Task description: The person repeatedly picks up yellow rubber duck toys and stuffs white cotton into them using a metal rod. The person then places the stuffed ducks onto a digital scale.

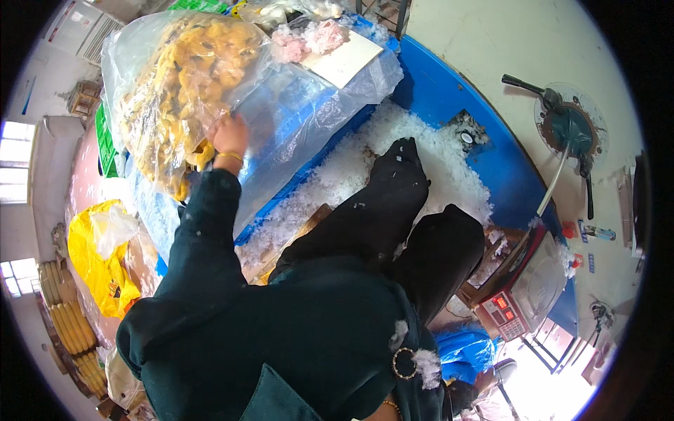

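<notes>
My left hand (pixel 228 137) reaches up and forward in a dark green sleeve, a gold bangle on the wrist. Its fingers are curled onto a large clear plastic bag (pixel 175 84) stuffed with yellow fluffy pieces. The bag lies on the blue table (pixel 435 91), against more clear plastic sheeting (pixel 302 119). My right hand is out of sight; only a bangled wrist shows at the bottom edge. My legs in black trousers (pixel 393 210) stretch toward the table, flecked with white fluff.
White fluff (pixel 421 154) covers the table's near part. Pink fluffy pieces (pixel 309 38) and a white card (pixel 344 59) lie at the back. A digital scale (pixel 523 288) stands at right, a yellow bag (pixel 98 259) at left, a floor fan (pixel 569 130) beyond.
</notes>
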Motion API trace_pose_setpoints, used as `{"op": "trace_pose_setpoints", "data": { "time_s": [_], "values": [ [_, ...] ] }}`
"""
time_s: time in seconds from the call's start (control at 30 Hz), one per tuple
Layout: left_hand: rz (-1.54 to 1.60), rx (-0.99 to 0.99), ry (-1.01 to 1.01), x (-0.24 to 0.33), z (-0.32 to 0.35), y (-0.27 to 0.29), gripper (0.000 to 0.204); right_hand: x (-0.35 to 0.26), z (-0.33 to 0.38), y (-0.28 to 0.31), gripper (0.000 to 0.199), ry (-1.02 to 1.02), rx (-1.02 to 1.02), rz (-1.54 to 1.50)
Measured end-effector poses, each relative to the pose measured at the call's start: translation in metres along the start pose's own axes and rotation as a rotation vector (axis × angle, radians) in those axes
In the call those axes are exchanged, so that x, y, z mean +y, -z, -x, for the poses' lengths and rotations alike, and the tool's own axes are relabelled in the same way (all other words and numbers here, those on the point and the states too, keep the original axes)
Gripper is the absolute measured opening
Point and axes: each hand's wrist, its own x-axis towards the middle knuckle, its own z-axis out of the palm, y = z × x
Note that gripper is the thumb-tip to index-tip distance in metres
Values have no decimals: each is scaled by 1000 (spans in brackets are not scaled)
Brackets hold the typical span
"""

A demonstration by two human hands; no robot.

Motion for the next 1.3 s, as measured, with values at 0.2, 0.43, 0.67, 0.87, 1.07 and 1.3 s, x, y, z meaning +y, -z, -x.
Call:
{"op": "trace_pose_setpoints", "data": {
  "time_s": [0.2, 0.43, 0.67, 0.87, 1.07, 1.3],
  "values": [
    [-6, -4, -328, -26, -67, -25, 27, -47, 5, -70, 37, 83, -145, -55],
    [608, -108, -512, 32, 25, 12, 20, -148, 52, -142, 32, 593, -337, -254],
    [1266, -505, -868, 137, 153, 102, 25, -325, 284, -227, 29, 837, -898, -137],
    [944, -292, -1781, 184, 209, 133, 22, -366, 338, -260, 32, 625, -1260, -403],
    [1312, -665, -1367, 195, 216, 158, 22, -353, 312, -247, 27, 736, -1187, -538],
    [1621, -1525, -611, 227, 223, 146, 16, -344, 329, -239, 25, 1404, -711, -365]
  ]
}}
